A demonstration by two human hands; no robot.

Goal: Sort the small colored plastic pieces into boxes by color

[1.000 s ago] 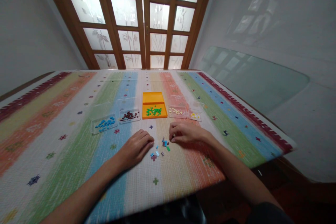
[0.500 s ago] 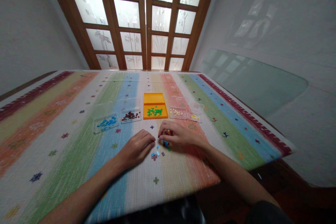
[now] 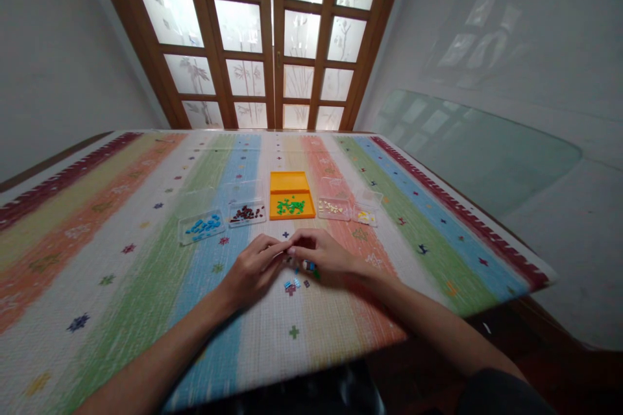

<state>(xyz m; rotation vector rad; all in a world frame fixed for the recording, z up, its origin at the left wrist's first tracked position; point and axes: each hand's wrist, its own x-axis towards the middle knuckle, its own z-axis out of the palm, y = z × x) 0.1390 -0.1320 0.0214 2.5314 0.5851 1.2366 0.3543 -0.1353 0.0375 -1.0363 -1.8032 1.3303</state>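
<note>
My left hand [image 3: 256, 267] and my right hand [image 3: 324, 251] meet over the tablecloth with their fingertips touching. The fingers of both are closed in a pinch, and whatever lies between them is too small and hidden to make out. Partly covered by the right hand is a small cluster of blue, white and green building bricks [image 3: 309, 266]. Just in front of the hands lie a few loose light-blue bricks [image 3: 291, 284] and a dark brick [image 3: 306, 283].
Beyond the hands stand a clear box of blue bricks [image 3: 181, 233], one of dark red bricks [image 3: 232, 223], an open orange case [image 3: 289, 180] of green pieces, and clear boxes of cream [image 3: 322, 214] and yellow-white pieces [image 3: 357, 221]. A striped tablecloth [image 3: 160, 298] covers the table.
Both hands have come together, closing the gap between their fingertips. The view has shifted slightly; the boxes stand as before.
</note>
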